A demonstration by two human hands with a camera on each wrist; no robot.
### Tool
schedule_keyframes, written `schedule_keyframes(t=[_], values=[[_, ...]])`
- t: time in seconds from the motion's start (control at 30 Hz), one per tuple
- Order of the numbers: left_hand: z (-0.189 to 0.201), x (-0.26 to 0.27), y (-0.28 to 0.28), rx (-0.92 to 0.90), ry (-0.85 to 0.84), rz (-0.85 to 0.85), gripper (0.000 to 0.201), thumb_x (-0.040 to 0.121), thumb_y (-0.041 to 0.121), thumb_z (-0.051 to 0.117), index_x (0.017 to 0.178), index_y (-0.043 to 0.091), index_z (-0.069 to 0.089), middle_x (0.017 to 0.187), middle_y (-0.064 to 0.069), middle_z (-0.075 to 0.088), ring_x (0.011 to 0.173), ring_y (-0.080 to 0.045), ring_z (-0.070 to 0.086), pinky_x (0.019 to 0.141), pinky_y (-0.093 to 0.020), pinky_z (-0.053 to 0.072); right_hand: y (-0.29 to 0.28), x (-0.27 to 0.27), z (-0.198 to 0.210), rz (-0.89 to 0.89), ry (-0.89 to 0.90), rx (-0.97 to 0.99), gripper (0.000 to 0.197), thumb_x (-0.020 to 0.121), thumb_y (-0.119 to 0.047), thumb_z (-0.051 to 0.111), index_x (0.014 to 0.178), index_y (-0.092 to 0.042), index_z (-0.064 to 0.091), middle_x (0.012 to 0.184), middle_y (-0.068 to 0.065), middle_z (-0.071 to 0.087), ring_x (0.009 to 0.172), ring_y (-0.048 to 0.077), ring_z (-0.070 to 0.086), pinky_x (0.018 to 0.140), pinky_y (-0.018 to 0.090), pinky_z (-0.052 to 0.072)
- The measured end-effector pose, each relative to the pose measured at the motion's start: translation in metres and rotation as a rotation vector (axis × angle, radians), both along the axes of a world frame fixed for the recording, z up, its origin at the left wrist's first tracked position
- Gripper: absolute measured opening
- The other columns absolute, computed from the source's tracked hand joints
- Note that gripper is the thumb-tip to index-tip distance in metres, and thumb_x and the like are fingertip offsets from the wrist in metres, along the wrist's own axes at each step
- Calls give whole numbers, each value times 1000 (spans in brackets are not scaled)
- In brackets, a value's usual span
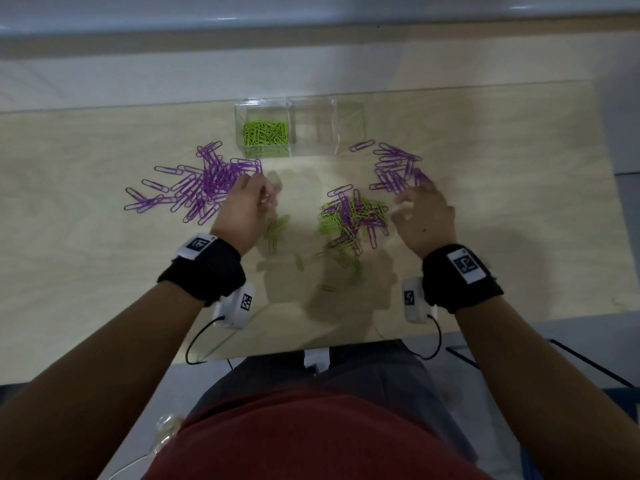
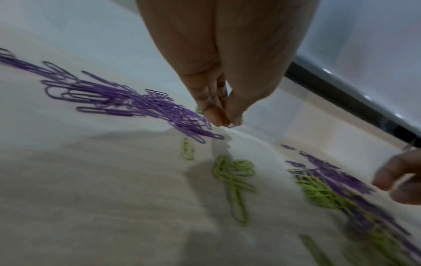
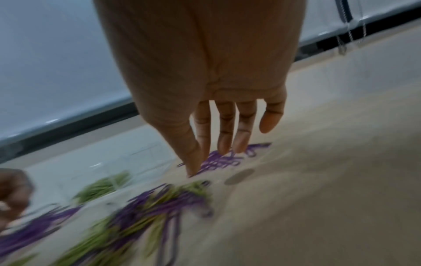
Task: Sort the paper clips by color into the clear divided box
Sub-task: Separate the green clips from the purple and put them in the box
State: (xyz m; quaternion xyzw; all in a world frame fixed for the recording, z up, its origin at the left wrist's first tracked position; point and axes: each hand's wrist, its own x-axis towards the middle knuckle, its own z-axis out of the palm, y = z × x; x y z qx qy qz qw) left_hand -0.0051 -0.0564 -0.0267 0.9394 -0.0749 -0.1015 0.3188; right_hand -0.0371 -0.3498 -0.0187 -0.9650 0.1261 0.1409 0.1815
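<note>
L hand pinches sth, blurred; R hand fingers loose, nothing held.

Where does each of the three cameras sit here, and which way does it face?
Head: worn on the head, looking down on the table, clear divided box, both forearms and torso.
Left wrist: along the left hand, fingertips pinched beside the left purple pile.
Right wrist: along the right hand, fingers extended over the right purple pile.
Shared: both wrist views catch the mixed pile and the other hand.
</note>
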Motion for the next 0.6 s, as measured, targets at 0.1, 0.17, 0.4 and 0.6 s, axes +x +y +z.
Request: schedule_keyframes(t=[0.1, 0.17, 0.4, 0.6], values=[[-6, 1, -2, 99, -53, -56, 11, 81, 9, 57, 90, 3, 57, 95, -19, 53, 83, -34, 53, 73, -40, 46, 24, -22, -5, 71, 75, 58, 7, 76, -31, 61, 76, -25, 64, 91, -1, 50, 87, 24, 55, 77, 36, 33], [-4, -8, -21, 61, -40, -137, 11, 80, 17, 61, 84, 6, 61, 88, -14, 55, 83, -31, 54, 78, -34, 42, 37, -32, -10, 71, 125, 105, 8, 73, -32, 63, 74, -24, 64, 88, -2, 50, 85, 23, 53, 77, 36, 31], [-19, -38, -77, 83, 169, -212, 18, 76, 24, 69, 91, 14, 66, 102, -6, 58, 91, -23, 56, 73, -27, 42, 49, -41, -21, 25, 50, 216, 5, 77, -18, 61, 73, -17, 60, 84, 2, 50, 85, 32, 56, 75, 38, 44], [-11, -32, -63, -140, 199, -107, 7, 74, 10, 72, 75, 10, 65, 81, -5, 58, 73, -20, 54, 67, -26, 43, 40, -41, -3, 110, -204, 298, 9, 77, -6, 60, 70, -10, 55, 73, 9, 61, 67, 29, 56, 58, 40, 47]])
